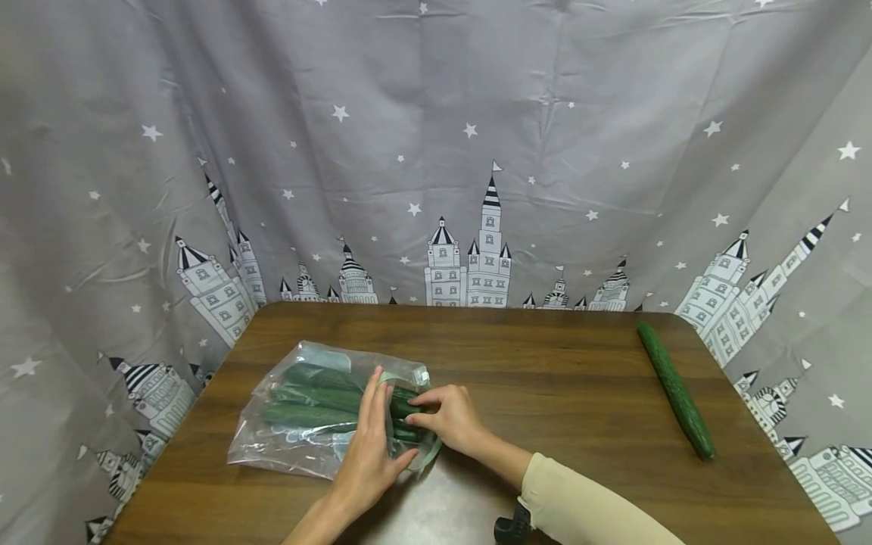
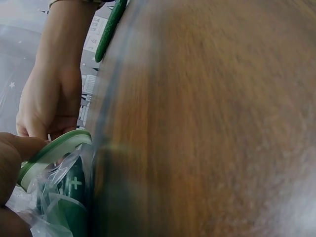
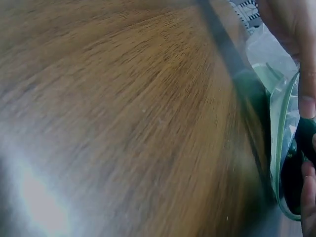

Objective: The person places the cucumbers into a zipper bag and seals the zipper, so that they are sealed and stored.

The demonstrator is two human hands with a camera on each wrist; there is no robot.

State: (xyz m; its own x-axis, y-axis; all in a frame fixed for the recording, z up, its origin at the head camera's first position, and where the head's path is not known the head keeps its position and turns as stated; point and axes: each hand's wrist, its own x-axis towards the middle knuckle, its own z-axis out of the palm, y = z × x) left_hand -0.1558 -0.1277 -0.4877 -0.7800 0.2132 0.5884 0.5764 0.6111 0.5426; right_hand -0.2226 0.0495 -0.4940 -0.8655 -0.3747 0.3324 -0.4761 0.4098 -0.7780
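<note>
A clear zip bag (image 1: 272, 446) with a green-edged mouth lies on the left part of the table, holding several cucumbers (image 1: 309, 397). My left hand (image 1: 368, 458) rests across the bag near its mouth, fingers straight and thumb spread toward the green rim (image 2: 54, 155). At the mouth, my right hand (image 1: 453, 416) pinches the end of a cucumber (image 3: 307, 138) between thumb and fingers. The rest of that cucumber is hidden by the left hand and the bag. Dark cucumber ends show inside the mouth in the right wrist view.
A single long cucumber (image 1: 677, 390) lies at the right side of the wooden table (image 1: 545, 371). A grey curtain (image 1: 381, 151) with castles and stars hangs behind and along the sides. Something black (image 1: 512, 526) sits beneath the right sleeve (image 1: 586, 499).
</note>
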